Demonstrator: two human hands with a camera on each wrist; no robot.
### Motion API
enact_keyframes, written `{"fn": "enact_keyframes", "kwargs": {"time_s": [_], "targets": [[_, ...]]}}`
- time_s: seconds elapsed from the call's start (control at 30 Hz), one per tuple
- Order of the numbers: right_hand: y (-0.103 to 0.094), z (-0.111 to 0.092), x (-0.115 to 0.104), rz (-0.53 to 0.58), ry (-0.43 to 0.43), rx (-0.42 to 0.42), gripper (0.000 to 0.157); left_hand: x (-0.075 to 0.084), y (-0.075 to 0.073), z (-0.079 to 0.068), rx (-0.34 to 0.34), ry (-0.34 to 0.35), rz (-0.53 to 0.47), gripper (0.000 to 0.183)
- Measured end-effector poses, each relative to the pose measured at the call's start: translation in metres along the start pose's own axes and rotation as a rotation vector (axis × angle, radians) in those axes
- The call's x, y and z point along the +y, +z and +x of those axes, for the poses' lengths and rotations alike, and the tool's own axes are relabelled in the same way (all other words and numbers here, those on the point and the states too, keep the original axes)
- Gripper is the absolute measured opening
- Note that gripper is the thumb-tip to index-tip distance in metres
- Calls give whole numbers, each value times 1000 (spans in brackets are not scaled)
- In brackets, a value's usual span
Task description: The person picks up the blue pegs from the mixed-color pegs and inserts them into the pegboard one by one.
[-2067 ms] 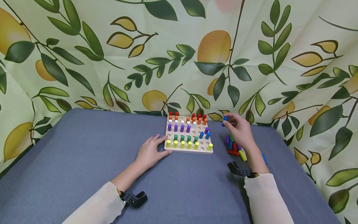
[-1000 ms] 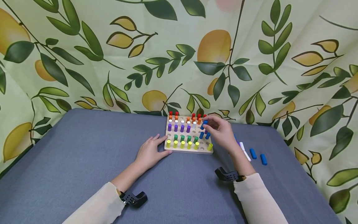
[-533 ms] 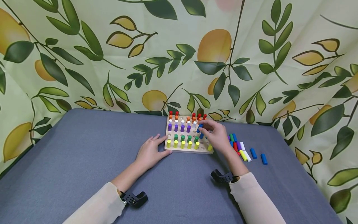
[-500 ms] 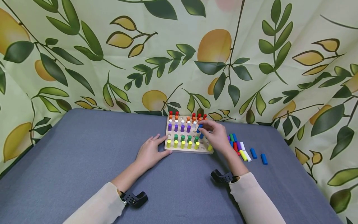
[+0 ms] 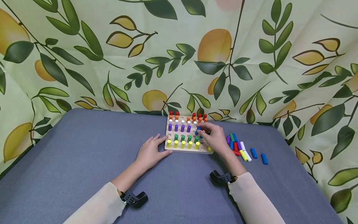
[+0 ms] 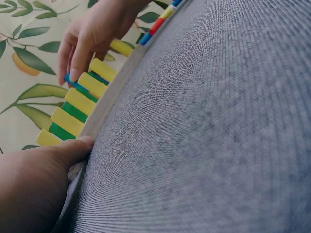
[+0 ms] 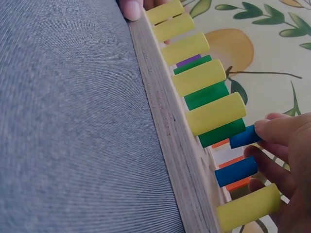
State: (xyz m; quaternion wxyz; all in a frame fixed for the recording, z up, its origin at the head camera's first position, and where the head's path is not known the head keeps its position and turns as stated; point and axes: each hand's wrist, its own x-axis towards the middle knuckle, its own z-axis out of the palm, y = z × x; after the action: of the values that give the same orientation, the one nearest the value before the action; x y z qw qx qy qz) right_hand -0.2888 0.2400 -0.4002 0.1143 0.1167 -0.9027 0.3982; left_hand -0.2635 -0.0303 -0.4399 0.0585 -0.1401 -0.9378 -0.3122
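Observation:
A wooden pegboard (image 5: pixel 184 151) stands on the cloth, holding rows of red, orange, white, purple, green and yellow pegs. My left hand (image 5: pixel 151 151) rests at its left end, fingers spread, with the thumb pressing the front corner and a fingertip at the left edge. Over the right part of the board, my right hand (image 5: pixel 216 137) pinches a blue peg (image 7: pixel 245 137) between thumb and fingers. That peg is slightly tilted, close above the board behind the green pegs. Another blue peg (image 7: pixel 236 171) stands in the board just right of it, partly covered by the hand in the head view.
Right of the board lies a cluster of loose pegs, among them a green peg (image 5: pixel 231 137), a yellow peg (image 5: pixel 243 155) and a white peg (image 5: pixel 247 156). Two blue pegs lie apart, the farther one (image 5: pixel 264 158) rightmost. A leaf-patterned curtain (image 5: pixel 179 62) hangs behind the table.
My right hand has carried the blue peg from above the loose pegs leftward to the board, then a little lower and further left. The left hand has stayed in place.

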Motion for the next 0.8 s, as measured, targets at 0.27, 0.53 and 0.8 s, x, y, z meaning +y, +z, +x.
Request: {"fn": "enact_keyframes", "kwargs": {"time_s": [0.27,0.53,0.8], "targets": [[4,-1,2,-8,20,-17,24,0,0,0,-3,0,2,66],[7,0,3,-30,22,-31,24,1,-2,0,-3,4,-4,67],[8,-1,3,-41,7,-41,23,0,-2,0,-7,6,-9,67]]}}
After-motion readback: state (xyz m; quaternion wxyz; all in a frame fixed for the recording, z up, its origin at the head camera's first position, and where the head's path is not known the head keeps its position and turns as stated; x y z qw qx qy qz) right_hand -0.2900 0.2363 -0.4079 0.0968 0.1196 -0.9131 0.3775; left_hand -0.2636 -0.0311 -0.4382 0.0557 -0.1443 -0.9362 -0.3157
